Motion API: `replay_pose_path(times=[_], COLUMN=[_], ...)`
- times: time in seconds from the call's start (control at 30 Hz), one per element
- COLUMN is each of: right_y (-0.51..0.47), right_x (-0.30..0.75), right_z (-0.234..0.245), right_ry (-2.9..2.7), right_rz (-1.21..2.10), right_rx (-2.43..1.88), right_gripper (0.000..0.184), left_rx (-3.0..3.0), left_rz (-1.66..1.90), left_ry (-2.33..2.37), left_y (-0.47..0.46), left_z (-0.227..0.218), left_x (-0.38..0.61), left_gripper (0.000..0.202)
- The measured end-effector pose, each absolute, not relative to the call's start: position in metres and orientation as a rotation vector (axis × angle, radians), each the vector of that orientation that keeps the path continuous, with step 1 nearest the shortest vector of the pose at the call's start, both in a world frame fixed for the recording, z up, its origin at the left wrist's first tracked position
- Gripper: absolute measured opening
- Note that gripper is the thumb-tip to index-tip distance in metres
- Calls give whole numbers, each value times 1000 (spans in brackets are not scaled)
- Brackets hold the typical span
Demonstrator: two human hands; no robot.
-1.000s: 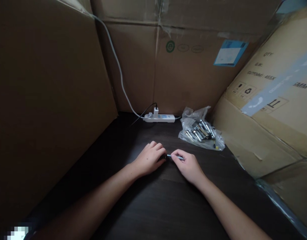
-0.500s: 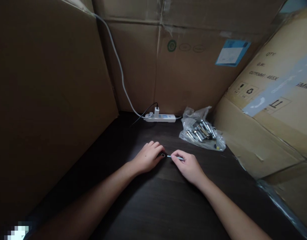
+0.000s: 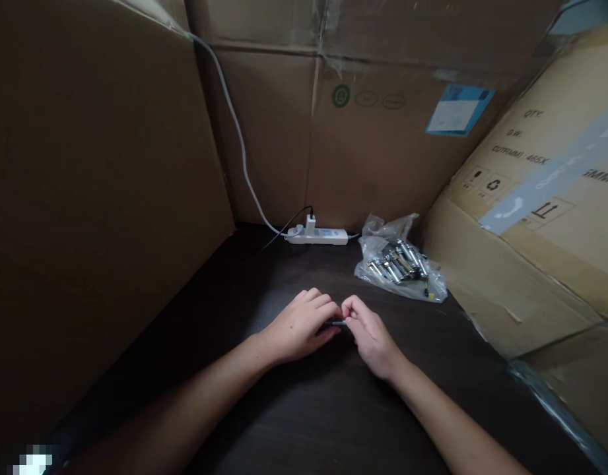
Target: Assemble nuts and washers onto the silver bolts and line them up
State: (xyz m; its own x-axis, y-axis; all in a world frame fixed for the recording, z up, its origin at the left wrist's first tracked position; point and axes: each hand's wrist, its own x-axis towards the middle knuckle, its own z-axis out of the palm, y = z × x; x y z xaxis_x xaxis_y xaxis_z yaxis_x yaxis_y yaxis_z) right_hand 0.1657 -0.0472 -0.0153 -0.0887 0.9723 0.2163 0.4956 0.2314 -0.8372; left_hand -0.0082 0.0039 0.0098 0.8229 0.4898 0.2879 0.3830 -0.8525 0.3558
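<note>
My left hand [image 3: 306, 324] is closed, thumb and fingers pinched around one end of a thin silver bolt [image 3: 338, 323]. Facing it, my right hand [image 3: 370, 333] pinches the bolt's other end, its fingers curled in tightly. Only a short length of metal shows between the two hands, just above the dark tabletop [image 3: 304, 409]; the fingers cover the remainder. A ring-like washer does not show among the fingers now. Beyond my right hand lies an open clear plastic bag [image 3: 432, 288] with several silver expansion bolts [image 3: 395, 264] in it.
A white power strip [image 3: 328, 239] with a plugged-in white adapter [image 3: 310, 225] lies against the back cardboard box [image 3: 264, 132]. A grey cable [image 3: 234, 119] runs up to the left. Cardboard boxes stand at the left [image 3: 96, 185] and right [image 3: 521, 264].
The hands have come closer together, and the bolt that was in my right hand now reaches into my left fingers. The washer seen at my left fingertips is now hidden.
</note>
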Motion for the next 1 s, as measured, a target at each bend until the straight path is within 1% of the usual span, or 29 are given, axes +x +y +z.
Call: replay_pose_path(times=[0.2, 0.47, 0.7, 0.83, 1.0], right_y=[-49, -50, -50, -50, -48], right_x=[167, 167, 168, 169, 178], right_z=[-15, -16, -18, -13, -8], right_ry=[-1718, -1721, -1679, -1713, -1721], right_rz=[775, 778, 809, 733, 523], right_rx=[-1350, -1307, -1277, -1292, -1387], right_gripper=[9, 18, 14, 13, 10], left_rx=[2744, 2729, 2677, 2650, 2629], left_rz=[559, 590, 601, 604, 610], left_ry=[715, 760, 751, 752, 775], left_y=[6, 15, 16, 15, 20], left_z=[11, 11, 11, 10, 13], left_x=[-10, -17, -18, -18, -21], left_gripper=[10, 11, 10, 10, 10])
